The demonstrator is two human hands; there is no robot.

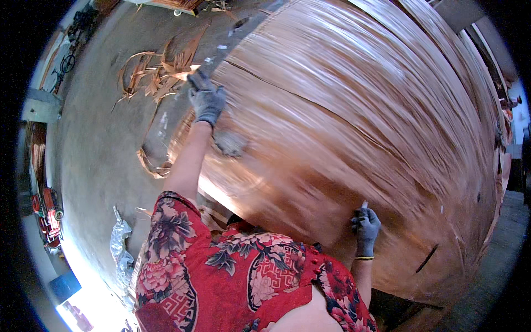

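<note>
A large, thin sheet of wood veneer [310, 138], brown and pale with long streaks of grain, spreads before me and is smeared by motion. My left hand [207, 102], in a grey glove, reaches out to its left edge. The fingers there are bent together beside a bright piece of veneer; what they grip is unclear. My right hand [366, 229], gloved too, is closed over the near part of the sheet. From its fist pokes the pale tip of a small tool [364, 205], its kind hidden. Near my left wrist lies a fuzzy grey patch [229, 143].
Torn veneer strips [160, 74] lie in a tangle on the grey floor [105, 149] at the left. A crumpled clear plastic bag [120, 243] is nearer me. A dark slit or sliver [427, 258] marks the sheet at right. Red machinery [48, 216] stands far left.
</note>
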